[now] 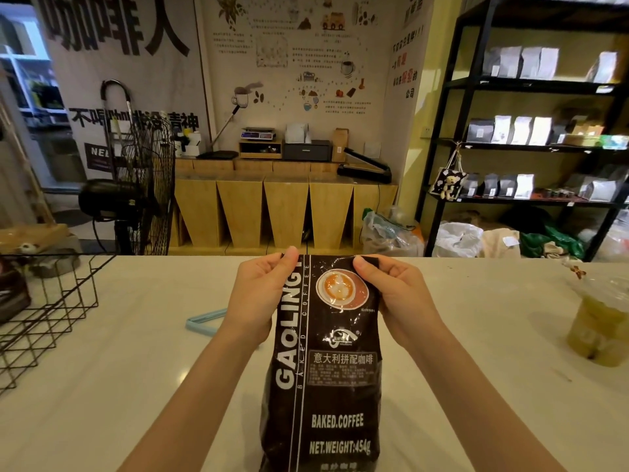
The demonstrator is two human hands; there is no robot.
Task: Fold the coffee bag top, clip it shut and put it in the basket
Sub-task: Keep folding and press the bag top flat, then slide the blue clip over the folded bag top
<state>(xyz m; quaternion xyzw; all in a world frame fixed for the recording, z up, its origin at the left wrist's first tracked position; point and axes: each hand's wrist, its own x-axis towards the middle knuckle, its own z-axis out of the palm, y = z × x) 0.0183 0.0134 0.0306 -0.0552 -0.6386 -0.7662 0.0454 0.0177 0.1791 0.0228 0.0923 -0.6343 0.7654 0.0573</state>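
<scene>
A dark brown coffee bag (326,369) with white lettering stands upright on the white counter, right in front of me. My left hand (258,294) pinches its top left corner and my right hand (391,294) pinches its top right corner, thumbs on the front face. The bag's top edge looks flattened between both hands. A light blue clip (204,323) lies on the counter just left of my left wrist, partly hidden by it. A black wire basket (51,311) stands at the counter's left edge.
A plastic cup of green drink (599,321) stands on the counter (136,386) at the far right. Beyond the counter are a black floor fan (136,185), wooden cabinets and black shelves (531,141) holding bags.
</scene>
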